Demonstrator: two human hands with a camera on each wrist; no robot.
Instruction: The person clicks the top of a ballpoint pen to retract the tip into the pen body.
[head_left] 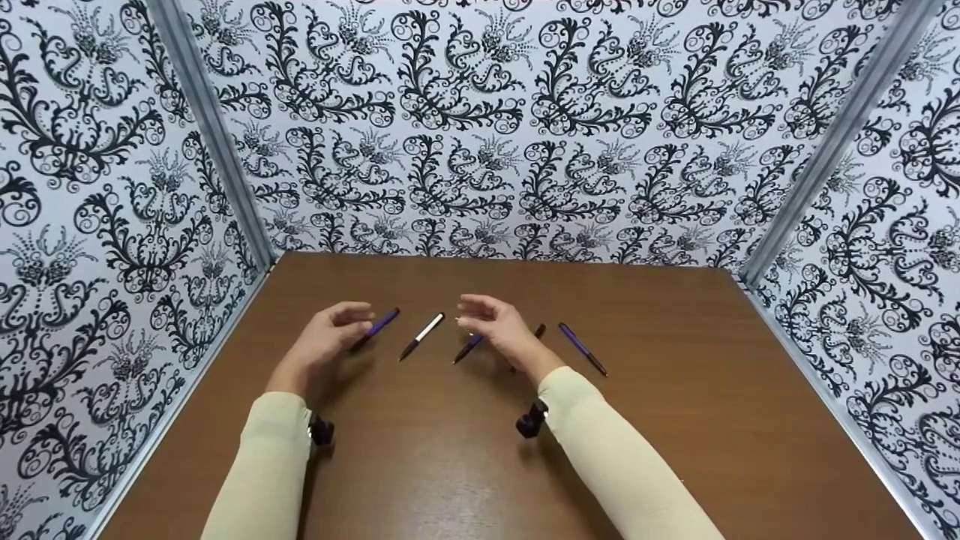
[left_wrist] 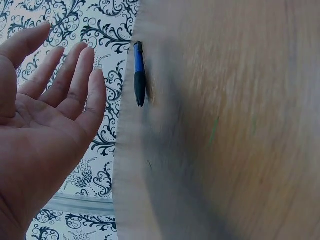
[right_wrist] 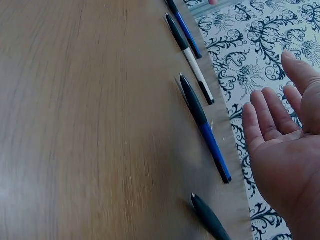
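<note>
Several pens lie in a loose row on the wooden table. My left hand (head_left: 324, 339), fingers loosely bent and holding nothing, is over the leftmost blue pen (head_left: 385, 320), overlapping it in the head view. In the left wrist view that blue pen (left_wrist: 139, 75) lies beyond the spread fingers. A white pen with a dark grip (head_left: 423, 335) rests between the two hands. My right hand (head_left: 501, 330), also holding nothing, hovers above the middle blue pen (head_left: 468, 349) and partly hides it. Behind its wrist a dark pen (head_left: 540, 331) shows only in part. Farther right lies another blue pen (head_left: 583, 349).
The brown table (head_left: 450, 457) is enclosed by patterned black-and-white walls (head_left: 480, 165) at the back and both sides. Grey metal posts (head_left: 217, 135) stand at the back corners. A small black camera (head_left: 531, 420) sits at each wrist, beside the pale sleeves.
</note>
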